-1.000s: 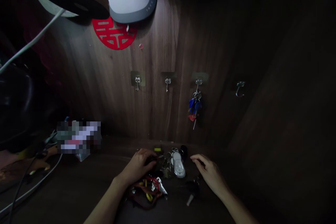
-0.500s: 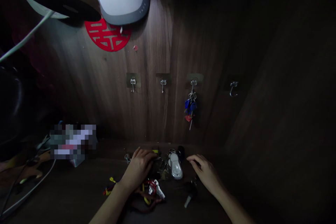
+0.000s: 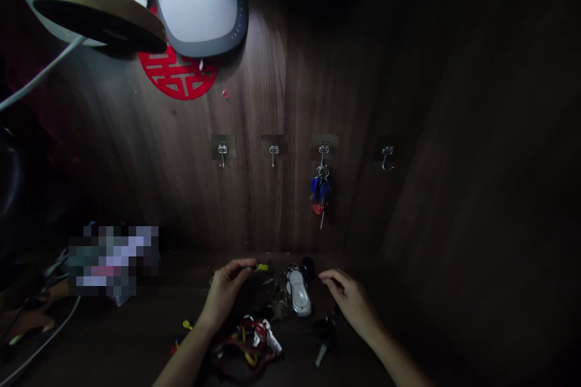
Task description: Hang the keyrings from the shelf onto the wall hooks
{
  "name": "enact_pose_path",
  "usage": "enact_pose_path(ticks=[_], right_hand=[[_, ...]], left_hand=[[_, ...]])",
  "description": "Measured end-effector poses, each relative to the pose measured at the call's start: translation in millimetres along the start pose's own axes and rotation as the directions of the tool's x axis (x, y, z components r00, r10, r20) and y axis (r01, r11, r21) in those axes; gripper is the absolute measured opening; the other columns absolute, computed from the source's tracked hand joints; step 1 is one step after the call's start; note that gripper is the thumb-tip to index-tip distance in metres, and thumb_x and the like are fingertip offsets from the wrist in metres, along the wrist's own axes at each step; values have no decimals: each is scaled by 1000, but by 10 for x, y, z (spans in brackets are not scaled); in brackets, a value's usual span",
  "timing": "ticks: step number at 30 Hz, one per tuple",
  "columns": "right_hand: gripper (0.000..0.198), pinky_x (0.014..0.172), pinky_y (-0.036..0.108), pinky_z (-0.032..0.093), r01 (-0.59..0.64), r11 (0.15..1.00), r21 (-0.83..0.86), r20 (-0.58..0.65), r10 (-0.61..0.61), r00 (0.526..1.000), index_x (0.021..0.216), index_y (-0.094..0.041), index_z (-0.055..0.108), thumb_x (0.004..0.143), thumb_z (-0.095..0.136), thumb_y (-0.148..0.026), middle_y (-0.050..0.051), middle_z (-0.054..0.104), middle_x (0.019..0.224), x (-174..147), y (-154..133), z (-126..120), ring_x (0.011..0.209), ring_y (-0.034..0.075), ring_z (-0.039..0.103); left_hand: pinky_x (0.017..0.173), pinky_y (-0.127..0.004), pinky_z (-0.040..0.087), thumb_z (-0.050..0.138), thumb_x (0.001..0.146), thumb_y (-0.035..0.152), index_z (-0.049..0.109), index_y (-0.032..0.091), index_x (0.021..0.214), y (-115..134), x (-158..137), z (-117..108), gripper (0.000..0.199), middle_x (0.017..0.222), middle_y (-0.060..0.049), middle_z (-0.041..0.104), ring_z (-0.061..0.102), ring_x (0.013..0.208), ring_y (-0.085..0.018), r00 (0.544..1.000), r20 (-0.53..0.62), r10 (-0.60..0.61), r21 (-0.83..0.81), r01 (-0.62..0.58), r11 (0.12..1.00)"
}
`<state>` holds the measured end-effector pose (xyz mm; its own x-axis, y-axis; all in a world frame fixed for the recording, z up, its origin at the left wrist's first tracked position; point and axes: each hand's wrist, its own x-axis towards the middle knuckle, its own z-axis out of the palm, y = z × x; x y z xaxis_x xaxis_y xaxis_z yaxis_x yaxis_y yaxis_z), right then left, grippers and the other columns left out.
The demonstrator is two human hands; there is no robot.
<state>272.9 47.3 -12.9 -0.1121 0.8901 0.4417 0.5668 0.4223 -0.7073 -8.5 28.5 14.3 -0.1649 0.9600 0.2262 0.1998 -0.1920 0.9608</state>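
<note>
My left hand (image 3: 229,284) is closed in a pinch, its fingertips at the end of a small yellow-green key tag (image 3: 262,267). Just right of it lie dark metal keys (image 3: 278,302) and a silver-grey key fob (image 3: 299,294) with a ring. My right hand (image 3: 345,290) rests loosely bent to the right of the fob, with nothing visible in its fingers. Nearer me lies a dark key with a pale blade (image 3: 322,351). A tangle of red and yellow cords with keys (image 3: 254,341) is beside my left forearm.
On the wood wall are four-sided hook plates, including a bare hook (image 3: 273,154); blue-headed keys (image 3: 321,190) hang from another. A grey cap (image 3: 195,12) and a round-based object (image 3: 97,9) jut out above. A blurred-out box (image 3: 115,263) and white cable (image 3: 49,344) lie left.
My left hand has drawn back leftwards off the keys, uncovering more of them, its fingertips now at the yellow-green tag. My right hand keeps nearly the same pose. The view has shifted slightly.
</note>
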Motion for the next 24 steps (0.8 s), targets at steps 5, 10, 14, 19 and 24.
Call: enact_pose_path(ticks=[5, 10, 14, 19, 24], right_hand=[[23, 65, 25, 51, 12, 999, 36, -2, -12, 1000, 82, -25, 67, 85, 45, -35, 3, 69, 83, -11, -108, 44, 80, 18, 65], [24, 67, 25, 50, 20, 999, 43, 53, -22, 998, 84, -24, 66, 86, 44, -34, 4, 68, 85, -24, -170, 78, 80, 18, 65], [25, 67, 25, 49, 44, 998, 49, 57, -46, 997, 84, -23, 66, 87, 44, -34, 4, 68, 84, -30, -244, 90, 80, 18, 65], [21, 74, 25, 46, 150, 987, 48, 126, -155, 980, 85, -23, 64, 88, 44, -25, 3, 66, 83, -38, -541, 111, 82, 17, 62], [14, 76, 25, 44, 173, 984, 41, 231, -178, 956, 89, -24, 64, 84, 53, -20, 0, 65, 86, -52, -857, 149, 82, 15, 60]], left_hand=[[64, -27, 50, 73, 60, 41, 70, 16, 83, 45, -42, 23, 35, 78, -4, 73, 67, 71, -20, 989, 20, -149, -248, 149, 957], [57, -23, 48, 74, 58, 43, 65, 17, 76, 91, -52, 12, 33, 70, -2, 71, 65, 65, -17, 979, 57, -193, -275, 201, 940], [56, -23, 47, 75, 55, 45, 64, 17, 76, 95, -33, 10, 36, 70, -1, 70, 65, 66, -18, 976, 33, -214, -266, 215, 940], [64, -24, 47, 77, 55, 45, 63, 17, 79, 97, -84, 132, 39, 71, -1, 70, 65, 71, -18, 983, 97, -155, -341, 179, 923], [65, -22, 44, 73, 62, 41, 64, 16, 73, 172, -209, 263, 29, 68, 1, 65, 59, 68, -15, 974, 219, -50, -267, 109, 958]])
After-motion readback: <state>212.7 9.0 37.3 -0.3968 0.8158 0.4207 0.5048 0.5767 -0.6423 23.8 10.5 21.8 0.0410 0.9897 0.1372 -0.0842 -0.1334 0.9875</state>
